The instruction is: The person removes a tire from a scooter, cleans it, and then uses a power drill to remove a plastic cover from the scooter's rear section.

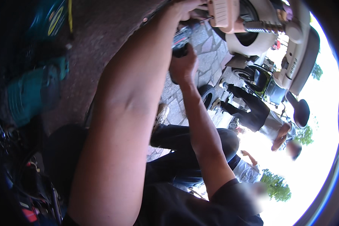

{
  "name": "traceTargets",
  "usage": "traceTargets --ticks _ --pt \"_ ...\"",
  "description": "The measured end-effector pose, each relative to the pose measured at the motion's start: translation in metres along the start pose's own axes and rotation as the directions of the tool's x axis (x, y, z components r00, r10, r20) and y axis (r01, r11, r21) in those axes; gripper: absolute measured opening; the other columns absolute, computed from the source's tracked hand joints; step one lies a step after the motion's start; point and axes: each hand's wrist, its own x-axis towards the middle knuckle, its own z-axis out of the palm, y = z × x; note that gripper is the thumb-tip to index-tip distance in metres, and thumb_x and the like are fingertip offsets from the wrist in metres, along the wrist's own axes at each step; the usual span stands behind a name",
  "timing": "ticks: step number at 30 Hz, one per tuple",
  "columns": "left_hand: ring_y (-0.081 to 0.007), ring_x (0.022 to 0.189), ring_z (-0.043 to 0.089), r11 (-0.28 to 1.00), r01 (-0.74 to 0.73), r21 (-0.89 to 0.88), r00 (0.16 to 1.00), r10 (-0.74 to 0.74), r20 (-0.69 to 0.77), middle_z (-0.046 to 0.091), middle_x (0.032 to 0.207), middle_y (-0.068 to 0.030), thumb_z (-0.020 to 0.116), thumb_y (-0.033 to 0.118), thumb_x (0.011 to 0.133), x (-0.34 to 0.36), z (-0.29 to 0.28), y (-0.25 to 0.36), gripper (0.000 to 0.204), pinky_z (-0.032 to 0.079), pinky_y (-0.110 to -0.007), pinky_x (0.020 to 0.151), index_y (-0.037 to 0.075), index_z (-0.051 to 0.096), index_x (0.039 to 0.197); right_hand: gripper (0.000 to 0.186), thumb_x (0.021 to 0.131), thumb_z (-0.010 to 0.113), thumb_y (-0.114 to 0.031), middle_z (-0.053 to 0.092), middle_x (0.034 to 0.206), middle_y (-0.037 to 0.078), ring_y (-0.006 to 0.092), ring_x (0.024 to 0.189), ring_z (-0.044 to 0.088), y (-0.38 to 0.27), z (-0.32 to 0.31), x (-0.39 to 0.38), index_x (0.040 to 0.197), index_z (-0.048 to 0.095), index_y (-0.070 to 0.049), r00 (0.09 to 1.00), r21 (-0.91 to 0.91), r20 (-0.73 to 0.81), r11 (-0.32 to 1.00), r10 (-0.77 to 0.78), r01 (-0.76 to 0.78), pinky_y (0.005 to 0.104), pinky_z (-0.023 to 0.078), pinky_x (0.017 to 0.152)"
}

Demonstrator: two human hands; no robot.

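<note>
My right hand (185, 67), closed round the grip, holds a dark cordless power driver (181, 39) with red and grey on its body. My left arm reaches up across the view. Its hand (188, 8) is at the top edge, fingers bent, against or right beside a ribbed beige plastic cover (223, 15) on a pale scooter (248, 46). What those fingers grip is hidden. A thin dark rod (204, 19) shows between the driver and the cover. Behind the cover are a black tyre (257, 35) and a coiled shock absorber (264, 26).
The view is tilted sideways. A loose tyre (207, 96) is on the stone paving (209, 62). Teal machine-like casings (34, 92) are on the left. My bent knee (228, 141) is below. A person in dark trousers (254, 109) and a parked motorbike (261, 77) are at the right.
</note>
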Motion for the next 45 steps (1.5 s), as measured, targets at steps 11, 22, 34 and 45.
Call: traceTargets --ticks 11,22,34,45 --pt "-0.0248 0.11 0.069 0.993 0.105 0.049 0.994 -0.107 0.031 0.066 0.135 -0.0088 0.041 0.034 0.109 0.003 -0.004 0.008 0.043 0.056 -0.041 0.09 0.008 0.057 0.139 0.045 0.066 0.088 -0.022 0.071 0.082 0.015 0.0152 0.075 0.064 0.008 -0.007 0.006 0.096 0.065 0.003 0.998 -0.043 -0.009 0.997 -0.066 0.066 0.0349 0.053 0.072" --pt "-0.0265 0.093 0.072 0.98 -0.006 0.199 0.995 -0.013 0.096 0.074 0.107 -0.0109 0.049 0.034 0.106 0.015 -0.015 -0.01 0.039 0.059 -0.043 0.078 0.005 0.063 0.129 0.054 0.072 0.082 -0.028 0.071 0.101 0.024 0.0437 0.098 0.068 -0.005 -0.01 -0.004 0.115 0.059 -0.004 0.998 -0.093 -0.011 0.993 -0.067 0.066 0.0476 0.054 0.084" --pt "-0.02 0.07 0.07 0.611 0.091 0.786 0.996 -0.071 -0.06 0.074 0.095 -0.0152 0.078 0.009 0.085 -0.032 0.002 -0.004 0.03 0.06 -0.031 0.062 -0.002 0.069 0.111 0.048 0.069 0.091 -0.025 0.072 0.089 0.007 0.0143 0.075 0.064 0.009 -0.046 0.027 0.102 0.07 0.001 0.85 0.204 0.52 0.978 -0.079 -0.034 0.033 0.054 0.075" --pt "-0.0196 0.075 0.07 0.608 0.131 0.783 0.99 -0.113 -0.078 0.072 0.097 -0.0115 0.078 0.006 0.083 -0.035 0.004 -0.007 0.035 0.061 -0.032 0.064 -0.001 0.069 0.116 0.045 0.067 0.09 -0.017 0.075 0.088 0.017 0.0255 0.077 0.07 0.018 -0.017 0.022 0.1 0.07 0.007 0.899 0.266 0.427 0.964 -0.094 -0.026 0.0373 0.056 0.074"
